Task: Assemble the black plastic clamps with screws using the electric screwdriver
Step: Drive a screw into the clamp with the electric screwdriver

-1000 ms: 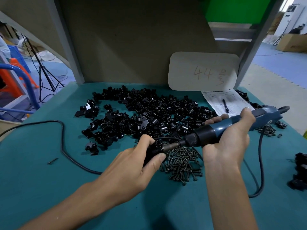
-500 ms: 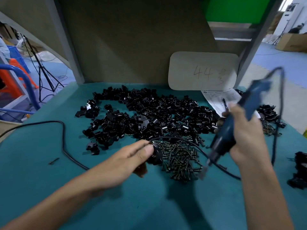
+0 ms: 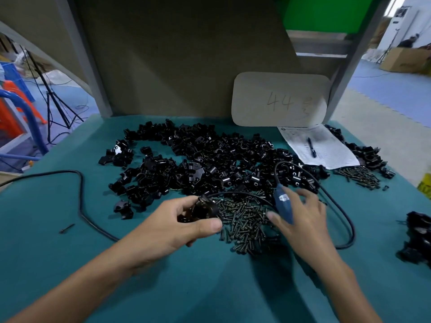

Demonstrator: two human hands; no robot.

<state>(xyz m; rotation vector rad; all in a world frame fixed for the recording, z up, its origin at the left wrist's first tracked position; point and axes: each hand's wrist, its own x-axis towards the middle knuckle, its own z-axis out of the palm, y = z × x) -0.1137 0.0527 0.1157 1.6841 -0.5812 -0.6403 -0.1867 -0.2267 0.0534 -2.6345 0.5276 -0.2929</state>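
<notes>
My left hand (image 3: 172, 229) pinches one black plastic clamp (image 3: 205, 209) between thumb and fingers, just left of a pile of dark screws (image 3: 245, 227) on the green table. My right hand (image 3: 303, 220) is low over the right side of that screw pile. It holds the blue electric screwdriver (image 3: 283, 203) in the palm, tail end up, with the thumb and fingers reaching out toward the screws. The bit end is hidden under the hand. A large heap of loose black clamps (image 3: 198, 164) lies behind both hands.
The screwdriver's black cable (image 3: 345, 220) loops right of my hand; another cable (image 3: 80, 194) crosses the left side. A paper with a pen (image 3: 319, 148), more screws (image 3: 359, 176), a card marked 44 (image 3: 279, 99), clamps at the right edge (image 3: 417, 238), and one stray screw (image 3: 66, 228).
My right hand pulled the screwdriver off the clamp, swung it tail up and came down onto the screw pile. My left hand kept the clamp and drew it slightly back.
</notes>
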